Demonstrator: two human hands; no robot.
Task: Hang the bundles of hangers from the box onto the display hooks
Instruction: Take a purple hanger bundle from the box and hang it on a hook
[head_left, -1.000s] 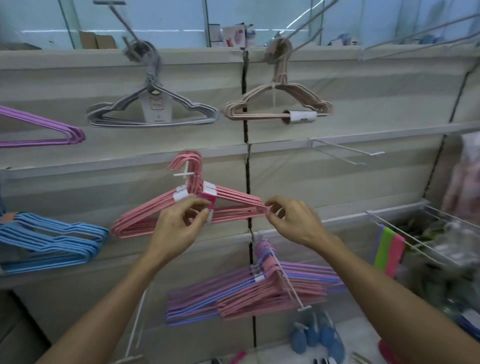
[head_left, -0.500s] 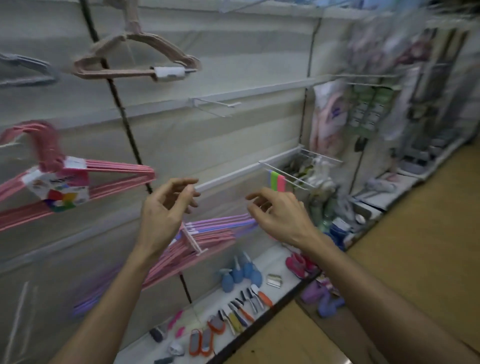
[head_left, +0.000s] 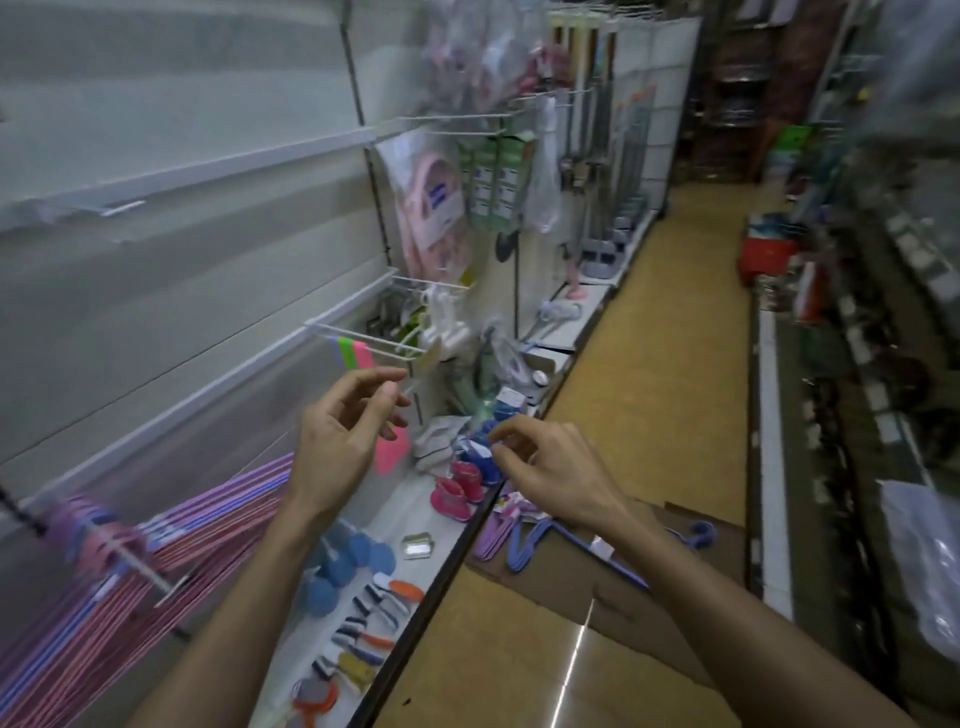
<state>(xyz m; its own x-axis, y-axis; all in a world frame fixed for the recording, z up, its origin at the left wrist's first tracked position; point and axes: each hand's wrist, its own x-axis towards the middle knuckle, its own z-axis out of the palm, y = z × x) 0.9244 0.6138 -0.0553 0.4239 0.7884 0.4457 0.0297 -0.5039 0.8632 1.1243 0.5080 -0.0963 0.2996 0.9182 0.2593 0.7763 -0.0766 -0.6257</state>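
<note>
Shop aisle with a cardboard box (head_left: 649, 587) of hangers (head_left: 524, 545) on the floor; left hand (head_left: 337, 441) and right hand (head_left: 556, 467) are apart, loosely curled, holding nothing.

We see pink and purple hanger bundles (head_left: 156, 540) on the wall hook, purple and blue hangers (head_left: 524, 540) in the brown cardboard box (head_left: 623, 587), pink toy boots (head_left: 457, 491) on the white shelf (head_left: 415, 519), and a yellowish floor (head_left: 670, 332).

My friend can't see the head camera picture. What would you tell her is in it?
Two empty hands, left hand and right hand, reach out in a shop aisle. Below the right arm, blue hangers lie in a cardboard box on the floor; pink and purple hangers hang on a hook at left.
</note>
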